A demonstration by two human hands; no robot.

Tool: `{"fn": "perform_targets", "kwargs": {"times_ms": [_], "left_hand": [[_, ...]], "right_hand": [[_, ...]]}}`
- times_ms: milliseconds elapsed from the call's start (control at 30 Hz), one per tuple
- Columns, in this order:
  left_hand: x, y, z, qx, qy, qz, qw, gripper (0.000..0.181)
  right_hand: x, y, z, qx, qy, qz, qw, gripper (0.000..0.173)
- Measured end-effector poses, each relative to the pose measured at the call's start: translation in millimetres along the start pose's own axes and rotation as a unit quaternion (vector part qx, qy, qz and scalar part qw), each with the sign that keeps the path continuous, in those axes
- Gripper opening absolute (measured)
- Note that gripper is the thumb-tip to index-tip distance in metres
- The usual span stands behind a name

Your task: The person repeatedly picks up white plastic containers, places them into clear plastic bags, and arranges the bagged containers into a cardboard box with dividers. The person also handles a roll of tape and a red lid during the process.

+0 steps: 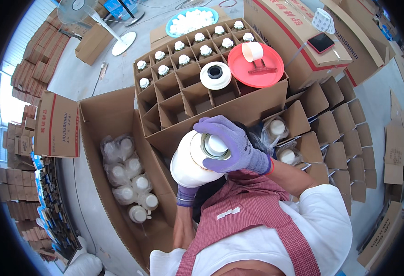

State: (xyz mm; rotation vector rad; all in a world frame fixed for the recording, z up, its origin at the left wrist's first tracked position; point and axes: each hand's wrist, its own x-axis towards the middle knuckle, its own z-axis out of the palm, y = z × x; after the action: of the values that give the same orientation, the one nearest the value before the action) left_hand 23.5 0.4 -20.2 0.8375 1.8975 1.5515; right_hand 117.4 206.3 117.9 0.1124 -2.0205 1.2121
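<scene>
A white vacuum flask (191, 162) stands out before my body, its top facing up towards me. My right hand (234, 148), in a purple glove, is closed around the white stopper (216, 145) in the flask's mouth. Lower down, my left hand (187, 195), also gloved, supports the flask from beneath; its fingers are mostly hidden. Just beyond lies a divided carton (219, 112) with several white-capped bottles (183, 60) in its cells. On its dividers rest a white ring-shaped part (215, 75) with a black centre and a red plastic lid (236, 70) bearing a cream cup (252, 51).
An open carton (102, 186) at the left holds several plastic-wrapped white flasks (119, 171). A blue basin (215, 15) of white caps stands behind. At the right are cardboard dividers (336, 155) and a closed carton (302, 45) with a phone (321, 43) on top. A fan (124, 43) stands far left.
</scene>
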Motion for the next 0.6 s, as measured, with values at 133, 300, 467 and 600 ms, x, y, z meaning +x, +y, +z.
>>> {"fn": "perform_targets", "kwargs": {"times_ms": [133,300,467,600], "left_hand": [[14.3,-12.3,-11.4,0.114,-0.1,0.047,0.987,0.083],[43.0,7.0,-17.2,0.071,-0.122,0.051,0.989,0.074],[112.2,32.4,-100.7,-0.041,-0.28,-0.204,0.937,0.043],[121.9,97.6,-12.2,0.519,-0.367,0.011,0.772,0.063]], "right_hand": [[-7.4,4.7,-7.6,-0.01,0.006,0.006,1.0,0.072],[-23.6,7.9,-8.1,-0.014,0.029,-0.002,0.999,0.08],[-111.7,53.6,-29.0,-0.017,-0.121,-0.02,0.992,0.067],[-43.0,99.5,-36.8,-0.134,-0.178,-0.081,0.971,0.04]]}}
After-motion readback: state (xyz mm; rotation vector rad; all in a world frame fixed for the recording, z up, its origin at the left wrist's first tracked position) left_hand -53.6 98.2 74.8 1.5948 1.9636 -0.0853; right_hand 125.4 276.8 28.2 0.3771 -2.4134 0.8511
